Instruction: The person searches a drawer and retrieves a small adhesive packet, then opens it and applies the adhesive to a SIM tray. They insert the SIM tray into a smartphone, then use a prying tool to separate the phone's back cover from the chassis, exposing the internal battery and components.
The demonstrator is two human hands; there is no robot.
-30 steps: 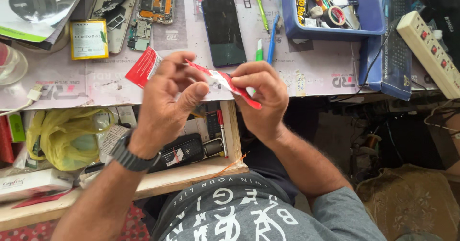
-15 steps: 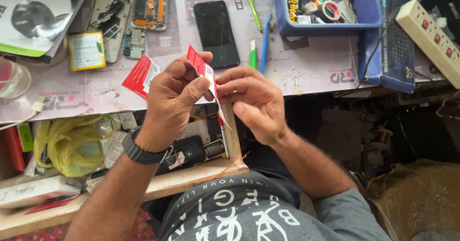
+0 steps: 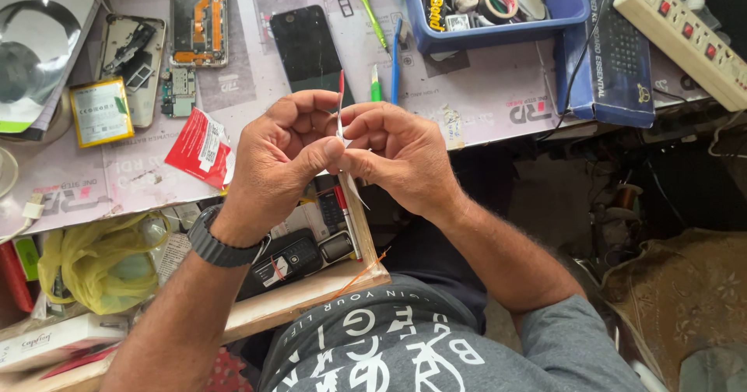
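Thin red-white strip (image 3: 341,108) pinched btwn both thumbs, prob. edge-on.

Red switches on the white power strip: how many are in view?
3. They run along the white power strip at the top right: one near its left end, one in the middle, one further right. More may lie beyond the frame edge.

Left hand (image 3: 284,154) and right hand (image 3: 397,154) bare, no rings seen. Dark wristwatch (image 3: 218,244) on left wrist. Grey short-sleeved T-shirt (image 3: 436,345), white block lettering across chest
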